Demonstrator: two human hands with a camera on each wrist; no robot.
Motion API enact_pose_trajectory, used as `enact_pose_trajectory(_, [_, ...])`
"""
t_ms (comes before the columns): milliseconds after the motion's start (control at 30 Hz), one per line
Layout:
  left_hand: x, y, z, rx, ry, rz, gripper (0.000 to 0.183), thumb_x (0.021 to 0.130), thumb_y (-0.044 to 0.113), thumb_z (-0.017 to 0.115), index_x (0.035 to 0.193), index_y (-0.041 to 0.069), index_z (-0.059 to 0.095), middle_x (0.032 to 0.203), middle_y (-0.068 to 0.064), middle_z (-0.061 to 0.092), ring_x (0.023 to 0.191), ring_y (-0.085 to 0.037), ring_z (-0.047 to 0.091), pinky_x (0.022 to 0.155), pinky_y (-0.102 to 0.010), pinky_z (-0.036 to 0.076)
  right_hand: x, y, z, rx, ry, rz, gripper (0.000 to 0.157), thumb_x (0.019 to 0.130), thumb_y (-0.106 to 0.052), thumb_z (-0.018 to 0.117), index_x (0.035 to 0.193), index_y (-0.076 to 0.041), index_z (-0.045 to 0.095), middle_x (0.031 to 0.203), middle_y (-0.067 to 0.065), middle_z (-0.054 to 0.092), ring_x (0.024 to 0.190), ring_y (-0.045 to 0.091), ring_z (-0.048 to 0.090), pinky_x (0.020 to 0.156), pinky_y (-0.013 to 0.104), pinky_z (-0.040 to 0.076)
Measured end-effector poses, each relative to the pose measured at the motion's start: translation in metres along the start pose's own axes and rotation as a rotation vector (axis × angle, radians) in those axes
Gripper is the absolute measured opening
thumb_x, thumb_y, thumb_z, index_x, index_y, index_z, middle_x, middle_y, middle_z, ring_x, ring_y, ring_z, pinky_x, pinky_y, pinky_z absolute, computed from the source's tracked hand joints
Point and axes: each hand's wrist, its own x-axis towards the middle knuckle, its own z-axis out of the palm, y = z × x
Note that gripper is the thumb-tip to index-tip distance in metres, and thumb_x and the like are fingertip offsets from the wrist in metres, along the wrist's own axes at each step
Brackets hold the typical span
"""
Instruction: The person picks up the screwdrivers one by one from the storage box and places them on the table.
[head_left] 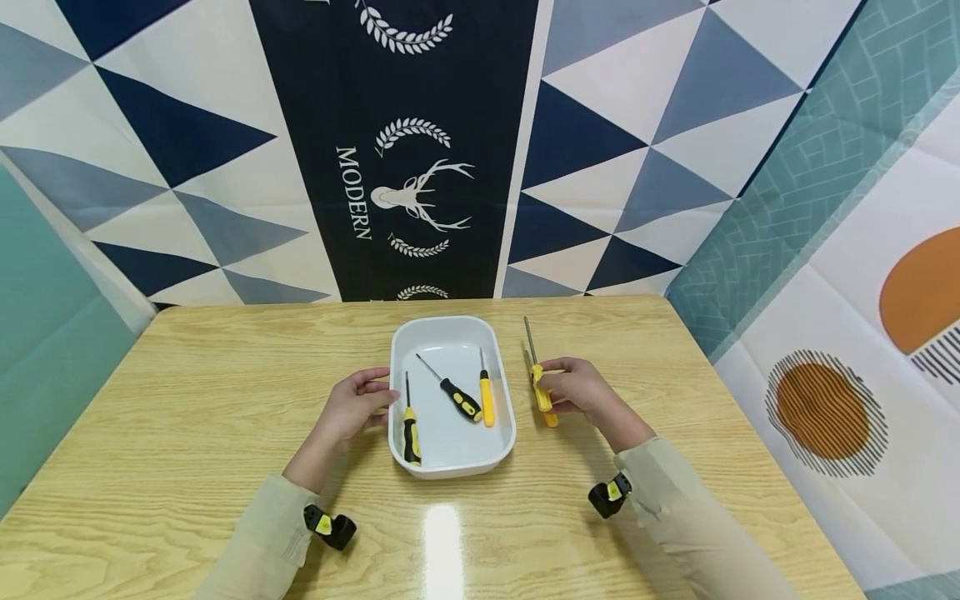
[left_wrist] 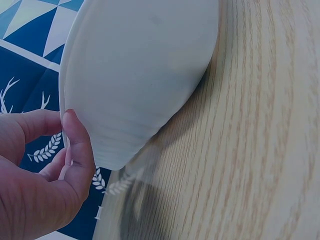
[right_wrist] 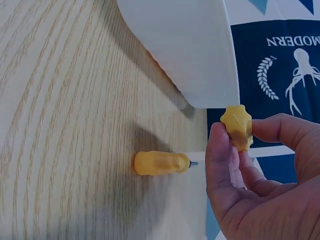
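My left hand [head_left: 358,407] pinches the left rim of a white tray [head_left: 453,443] between thumb and fingers. Inside the tray lie a black-and-yellow screwdriver [head_left: 411,437] along the left wall, another [head_left: 463,402] slanting across the middle, and an orange-handled screwdriver [head_left: 487,400] toward the right. Just right of the tray, my right hand [head_left: 583,387] grips a yellow screwdriver [head_left: 541,390] by its handle, shaft pointing away from me. Below it, a second yellow-handled screwdriver [right_wrist: 160,163] lies on the table, partly hidden by the held one in the head view.
The wooden table [head_left: 225,425] extends on both sides of the tray. A patterned cloth [head_left: 420,192] hangs behind its far edge, and another printed cloth [head_left: 840,392] stands along the right side. Small black cameras [head_left: 333,527] are strapped to the wrists.
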Motion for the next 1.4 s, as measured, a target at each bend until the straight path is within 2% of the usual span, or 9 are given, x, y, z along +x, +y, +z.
enact_pose_trajectory(333, [0.0,0.0,0.0,0.006,0.0,0.005,0.049,0.088,0.008,0.061,0.135,0.004,0.044,0.114,-0.013,0.051,0.084,-0.013,0.058,0.068,-0.023,0.055,0.002,0.004,-0.005,0.017,0.001,0.018,0.049,0.086,-0.013,0.057,0.131,0.001,0.045,0.099,0.009,0.059,0.069,0.013,0.057,0.063,0.027,0.057])
enact_pose_trajectory(567, [0.0,-0.001,0.0,0.007,0.002,0.007,0.05,0.088,0.007,0.062,0.134,0.004,0.045,0.113,-0.012,0.052,0.084,-0.013,0.058,0.068,-0.023,0.055,0.005,0.012,-0.009,0.023,-0.005,0.016,0.049,0.086,-0.013,0.056,0.132,0.001,0.044,0.109,0.014,0.057,0.072,0.014,0.059,0.068,0.03,0.058])
enact_pose_trajectory(833, [0.0,0.0,0.0,0.009,0.0,0.005,0.049,0.088,0.007,0.062,0.134,0.004,0.045,0.114,-0.012,0.052,0.083,-0.013,0.059,0.068,-0.023,0.055,0.006,0.017,-0.014,0.026,-0.003,-0.005,0.049,0.088,-0.012,0.054,0.133,0.003,0.043,0.111,0.016,0.057,0.075,0.015,0.06,0.069,0.031,0.058])
enact_pose_trajectory(1400, [0.0,0.0,0.0,0.01,0.003,0.001,0.05,0.088,0.008,0.062,0.135,0.004,0.045,0.116,-0.013,0.052,0.084,-0.013,0.059,0.068,-0.023,0.055,0.013,0.03,-0.019,0.027,0.003,0.037,0.051,0.089,-0.011,0.055,0.135,0.003,0.041,0.117,0.018,0.056,0.072,0.011,0.06,0.07,0.03,0.057])
